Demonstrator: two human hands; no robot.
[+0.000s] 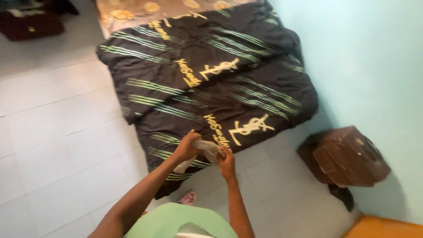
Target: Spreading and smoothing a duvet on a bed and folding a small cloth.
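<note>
Now | left hand (188, 145), right hand (226, 162) both clenched on pale cloth (207, 150) | cloth stretched left-right, tail drooping left.

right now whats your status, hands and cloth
Left hand and right hand both gripping the pale cloth. Cloth bunched between them above the dark striped blanket. Nothing in the way.

Small white cloth (203, 152), crumpled (partly hidden), held above dark bedding

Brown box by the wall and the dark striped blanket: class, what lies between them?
In the head view, only bare white floor tiles separate the brown box from the blanket.
</note>
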